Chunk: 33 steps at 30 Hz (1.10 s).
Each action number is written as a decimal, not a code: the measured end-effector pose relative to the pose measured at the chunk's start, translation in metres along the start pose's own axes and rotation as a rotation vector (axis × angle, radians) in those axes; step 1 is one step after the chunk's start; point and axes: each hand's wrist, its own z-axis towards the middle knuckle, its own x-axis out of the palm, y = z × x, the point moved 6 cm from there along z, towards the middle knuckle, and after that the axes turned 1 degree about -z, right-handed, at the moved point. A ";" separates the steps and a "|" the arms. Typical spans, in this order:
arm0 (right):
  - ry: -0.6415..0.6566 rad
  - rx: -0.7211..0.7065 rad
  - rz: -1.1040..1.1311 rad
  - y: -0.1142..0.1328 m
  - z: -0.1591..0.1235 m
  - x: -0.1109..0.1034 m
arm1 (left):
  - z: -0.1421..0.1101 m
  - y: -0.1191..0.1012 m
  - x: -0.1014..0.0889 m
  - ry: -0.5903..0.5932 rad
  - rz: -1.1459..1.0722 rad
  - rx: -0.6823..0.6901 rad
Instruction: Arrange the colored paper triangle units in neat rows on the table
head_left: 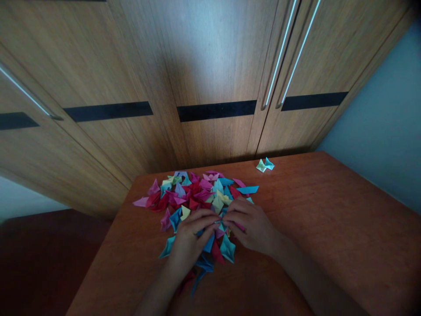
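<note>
My left hand (192, 237) and my right hand (251, 224) meet over a heap of folded origami paper pieces (197, 193). Thumb and fingers of both hands pinch a small, pale folded paper piece (218, 221) between them, mostly hidden by the fingertips. The heap mixes pink, red, blue, turquoise, yellow and lilac pieces. A turquoise boat-shaped piece (227, 249) lies just below the hands, with a dark red piece (217, 252) beside it. Close to the right hand's knuckles is a flat blue piece (248, 189).
Two joined or touching folded pieces, pale yellow (261, 166) and turquoise (269, 164), sit apart at the table's back edge. The reddish-brown table (329, 219) stands against a wooden wardrobe (213, 145) with long metal handles. A pale wall (388, 123) borders the right side.
</note>
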 end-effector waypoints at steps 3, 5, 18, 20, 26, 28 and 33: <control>-0.029 0.022 0.027 -0.002 -0.001 -0.001 | 0.000 0.000 0.001 0.024 0.011 -0.006; -0.041 0.017 0.036 -0.002 -0.001 -0.001 | -0.001 0.000 0.001 0.022 0.027 -0.008; -0.063 0.014 0.109 0.001 0.001 -0.004 | -0.006 0.013 0.003 -0.002 -0.034 -0.200; -0.084 0.068 0.169 -0.006 0.000 -0.007 | -0.007 0.015 -0.003 -0.059 -0.062 -0.234; -0.111 0.102 0.282 -0.018 -0.001 -0.008 | -0.008 0.013 -0.010 -0.119 -0.133 -0.256; -0.109 0.103 0.309 -0.017 -0.001 -0.006 | -0.007 0.011 -0.010 -0.114 -0.123 -0.237; -0.115 0.042 0.277 -0.007 0.000 -0.007 | -0.009 0.013 -0.008 -0.120 -0.114 -0.249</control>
